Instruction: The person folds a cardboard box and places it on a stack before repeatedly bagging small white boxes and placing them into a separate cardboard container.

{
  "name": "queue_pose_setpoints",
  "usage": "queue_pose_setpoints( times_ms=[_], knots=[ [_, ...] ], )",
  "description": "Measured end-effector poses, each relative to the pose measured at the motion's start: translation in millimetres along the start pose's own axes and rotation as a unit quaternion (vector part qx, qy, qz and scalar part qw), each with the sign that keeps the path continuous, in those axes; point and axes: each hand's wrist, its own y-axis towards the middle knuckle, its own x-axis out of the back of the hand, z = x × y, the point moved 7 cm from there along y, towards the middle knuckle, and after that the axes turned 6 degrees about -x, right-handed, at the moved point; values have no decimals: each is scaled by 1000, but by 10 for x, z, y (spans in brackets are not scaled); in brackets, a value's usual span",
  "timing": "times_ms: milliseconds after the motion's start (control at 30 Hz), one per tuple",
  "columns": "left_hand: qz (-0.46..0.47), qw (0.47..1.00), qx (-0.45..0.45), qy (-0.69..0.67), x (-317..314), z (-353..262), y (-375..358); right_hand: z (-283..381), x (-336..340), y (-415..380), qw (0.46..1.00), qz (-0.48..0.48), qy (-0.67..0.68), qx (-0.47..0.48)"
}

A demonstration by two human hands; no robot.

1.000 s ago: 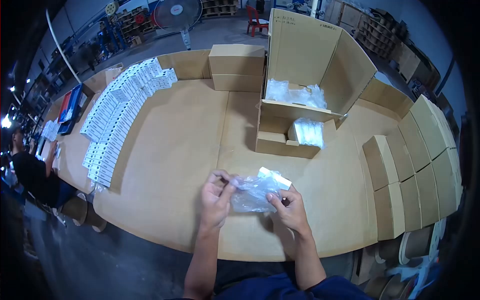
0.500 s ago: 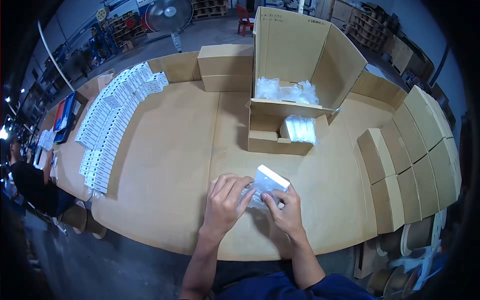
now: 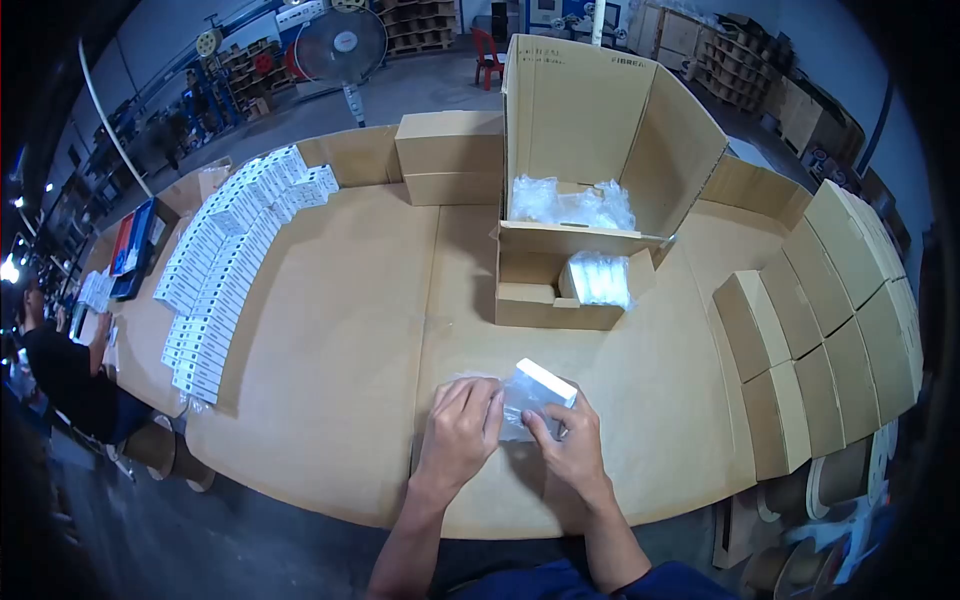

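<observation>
A small white box [image 3: 546, 382] in a clear plastic bag [image 3: 517, 408] is over the cardboard-covered table, in front of me. My right hand [image 3: 572, 436] grips it from the right, thumb across its front. My left hand [image 3: 462, 428] is closed at the left side of the bag, with fingers bent together and some plastic showing above the knuckles. Beyond my hands, an open cardboard box [image 3: 560, 316] holds several plastic-wrapped white packs [image 3: 598, 279].
A tall open carton [image 3: 580, 110] with bubble-like plastic stands behind. Stacked white boxes [image 3: 215, 270] curve along the left. Brown cartons [image 3: 790, 350] line the right edge. A co-worker [image 3: 65, 370] sits far left; a fan [image 3: 343, 45] stands behind.
My left hand has shifted slightly left, away from the white box, drawing the plastic with it. The whole view has tilted up, so things appear lower.
</observation>
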Motion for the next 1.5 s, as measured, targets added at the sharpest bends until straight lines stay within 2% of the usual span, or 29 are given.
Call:
queue_pose_setpoints(
  times_ms=[100, 200, 300, 333, 433, 467, 567, 600, 700, 833, 867, 933, 967, 1000, 1100, 1200, 1300, 1333, 1500],
  knots=[
    [65, 997, 49, 3, -31, 16, -25, 16, 25, 8, 1000, 6, 0, -4],
    [92, 993, 53, -59, -15, -14, 40, 38, 19, -3, 999, 9, -13, 38],
    [109, 989, 32, -98, -141, 93, 27, 70, -34, -19, 994, 71, -33, 71],
    [123, 988, 24, -95, -158, 128, 25, 68, -28, -27, 995, 80, -33, 50],
    [90, 983, 41, -153, -119, 231, 92, 33, 27, -38, 994, 104, -22, 12],
    [65, 986, 26, -153, -48, 209, 146, -22, 44, -53, 993, 93, -52, 49],
    [52, 973, 87, -208, 1, 309, 171, -15, 113, -66, 988, 145, -57, 1],
    [39, 979, 71, -185, 13, 331, 189, 4, 125, -69, 988, 142, -59, 15],
    [54, 979, 137, -142, 52, 415, 192, -18, 117, -74, 989, 146, -39, 9],
    [-103, 940, 175, -275, 78, 661, 9, -30, 97, -70, 993, 100, -30, 55],
    [-165, 915, 147, -337, 74, 839, -112, -47, 106, -59, 995, 97, -21, 28],
    [-260, 889, 136, -352, 161, 868, -181, -72, 137, -50, 996, 89, -4, -28],
    [-306, 872, 131, -359, 196, 881, -235, -76, 147, -48, 997, 77, -3, -18],
    [-243, 831, 178, -468, 40, 968, -379, -98, 153, -43, 998, 64, -2, -8],
    [-113, 793, 209, -561, -376, 722, -578, -103, 131, -32, 999, 28, 16, 29],
    [-25, 795, 250, -552, -495, 542, -548, -98, 78, -42, 998, 32, 28, 41],
    [24, 827, 307, -471, -494, 540, -568, -119, 82, -71, 998, 39, 10, 47],
    [-10, 849, 283, -447, -438, 506, -535, -100, 103, -87, 998, 32, -4, 49],
    [-10, 885, 244, -397, -381, 425, -584, -158, 362, -48, 999, 3, 37, 30]
  ],
)
